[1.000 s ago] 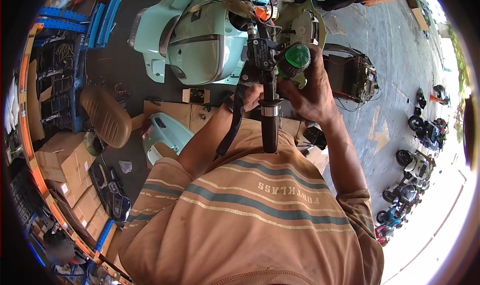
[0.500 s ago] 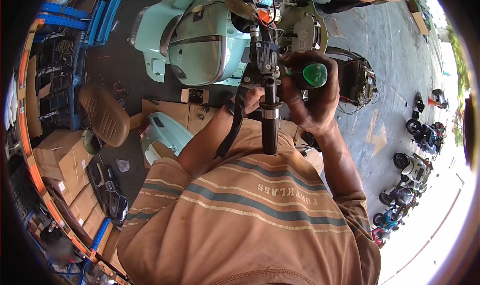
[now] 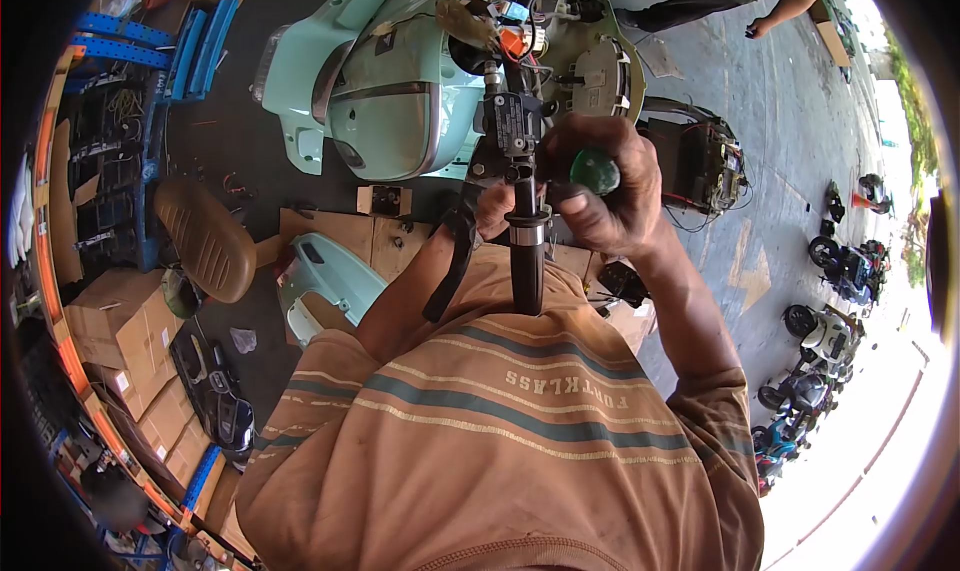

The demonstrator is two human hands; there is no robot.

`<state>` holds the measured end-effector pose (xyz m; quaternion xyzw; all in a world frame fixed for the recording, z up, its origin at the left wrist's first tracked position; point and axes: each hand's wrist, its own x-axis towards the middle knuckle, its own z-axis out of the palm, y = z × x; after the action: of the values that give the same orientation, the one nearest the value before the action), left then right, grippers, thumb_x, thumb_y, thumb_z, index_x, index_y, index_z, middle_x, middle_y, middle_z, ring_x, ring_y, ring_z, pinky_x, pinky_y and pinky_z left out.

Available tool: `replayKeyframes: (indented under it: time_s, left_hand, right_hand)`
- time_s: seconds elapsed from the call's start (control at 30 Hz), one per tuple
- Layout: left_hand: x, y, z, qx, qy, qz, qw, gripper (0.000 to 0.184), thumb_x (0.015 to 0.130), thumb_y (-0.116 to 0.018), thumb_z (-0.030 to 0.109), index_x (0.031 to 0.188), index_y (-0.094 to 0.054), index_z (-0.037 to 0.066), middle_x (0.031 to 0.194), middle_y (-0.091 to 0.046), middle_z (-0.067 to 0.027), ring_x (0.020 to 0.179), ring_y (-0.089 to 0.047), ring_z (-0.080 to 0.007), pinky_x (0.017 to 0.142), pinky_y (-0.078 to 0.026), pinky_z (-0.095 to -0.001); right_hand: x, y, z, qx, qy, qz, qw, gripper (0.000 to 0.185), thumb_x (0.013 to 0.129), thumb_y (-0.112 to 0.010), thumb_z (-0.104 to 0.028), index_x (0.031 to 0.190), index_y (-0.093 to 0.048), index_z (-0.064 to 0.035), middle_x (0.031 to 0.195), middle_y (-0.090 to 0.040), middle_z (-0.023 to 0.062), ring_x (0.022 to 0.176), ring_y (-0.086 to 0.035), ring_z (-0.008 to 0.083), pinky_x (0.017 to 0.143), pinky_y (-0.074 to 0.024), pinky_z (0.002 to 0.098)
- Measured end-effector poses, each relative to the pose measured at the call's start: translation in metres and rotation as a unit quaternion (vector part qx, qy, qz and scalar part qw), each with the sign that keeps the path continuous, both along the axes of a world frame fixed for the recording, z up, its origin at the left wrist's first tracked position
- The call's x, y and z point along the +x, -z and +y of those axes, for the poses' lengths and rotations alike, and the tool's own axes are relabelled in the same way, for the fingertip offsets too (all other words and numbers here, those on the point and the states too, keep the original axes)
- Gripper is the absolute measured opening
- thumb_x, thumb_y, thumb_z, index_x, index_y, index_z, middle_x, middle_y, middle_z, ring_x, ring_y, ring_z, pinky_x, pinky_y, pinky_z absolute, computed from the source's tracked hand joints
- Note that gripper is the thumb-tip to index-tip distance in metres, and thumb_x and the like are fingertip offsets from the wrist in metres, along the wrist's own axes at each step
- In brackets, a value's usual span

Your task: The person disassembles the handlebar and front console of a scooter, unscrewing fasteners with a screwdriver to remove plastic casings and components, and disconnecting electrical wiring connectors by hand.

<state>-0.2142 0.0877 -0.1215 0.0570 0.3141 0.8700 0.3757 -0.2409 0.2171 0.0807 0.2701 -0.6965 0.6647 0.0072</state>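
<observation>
My right hand (image 3: 625, 196) is wrapped round a screwdriver (image 3: 595, 172) with a green, rounded handle end pointing towards me. Its shaft and tip are hidden, beside the scooter's handlebar. My left hand (image 3: 493, 211) is behind the brake lever (image 3: 456, 261), close against the bar, fingers curled and mostly hidden; what it grips does not show. Between the hands runs the handlebar, with a black rubber grip (image 3: 527, 279) pointing at my body and a black brake master cylinder (image 3: 516, 126) above. Exposed wires and an orange connector (image 3: 515, 41) lie further up.
Mint-green scooter bodywork (image 3: 385, 121) stands ahead to the left. A brown seat (image 3: 208, 239), a loose green panel (image 3: 330, 276) and cardboard boxes (image 3: 125, 321) lie to the left. Another person's hand (image 3: 762, 28) shows top right. Several motorcycles (image 3: 820, 341) are parked at right.
My right hand has moved slightly left and turned, with the screwdriver tilted closer to the bar. The handlebar sits a little left in view. The other person's arm has swung right.
</observation>
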Motion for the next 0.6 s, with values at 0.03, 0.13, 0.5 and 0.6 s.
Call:
replayKeyframes:
  time_s: [0.03,0.13,0.5,0.6]
  left_hand:
    - [0.001,0.000,-0.001,-0.003,0.001,0.002,1.000,0.047,0.080,-0.072,0.005,0.123,-0.056,0.014,0.103,-0.062,0.0029,0.080,-0.062,-0.0066,0.062,-0.051,-0.0225]
    - [0.003,-0.001,-0.003,-0.010,0.003,0.008,1.000,0.047,0.080,-0.072,0.006,0.123,-0.056,0.014,0.103,-0.062,0.0026,0.080,-0.062,-0.0071,0.062,-0.051,-0.0228]
    - [0.004,-0.002,-0.007,-0.037,-0.001,0.035,0.999,0.046,0.081,-0.072,0.007,0.123,-0.056,0.014,0.104,-0.062,0.0015,0.080,-0.063,-0.0088,0.062,-0.052,-0.0242]
    - [0.001,-0.007,-0.005,-0.047,0.000,0.048,0.998,0.045,0.081,-0.072,0.007,0.123,-0.056,0.014,0.105,-0.062,0.0012,0.080,-0.063,-0.0093,0.062,-0.052,-0.0246]
  right_hand:
    - [-0.011,-0.021,0.003,0.166,-0.004,0.147,0.975,0.051,0.083,-0.079,-0.037,0.112,-0.057,-0.0010,0.092,-0.059,0.0122,0.069,-0.060,0.0214,0.058,-0.0496,0.0307]
    - [-0.007,-0.083,0.009,0.457,-0.027,0.079,0.886,0.052,0.074,-0.083,-0.022,0.117,-0.062,-0.0038,0.103,-0.062,0.0131,0.092,-0.064,0.0297,0.075,-0.0550,0.0379]
    - [0.005,-0.129,-0.024,0.693,-0.044,0.104,0.712,0.051,0.086,-0.070,-0.018,0.130,-0.051,-0.0010,0.105,-0.063,0.0169,0.097,-0.067,0.0247,0.073,-0.0573,0.0350]
    - [0.000,-0.131,-0.035,0.763,-0.017,-0.133,0.632,0.046,0.088,-0.063,-0.017,0.130,-0.051,-0.0011,0.104,-0.060,0.0173,0.095,-0.065,0.0240,0.072,-0.0564,0.0347]
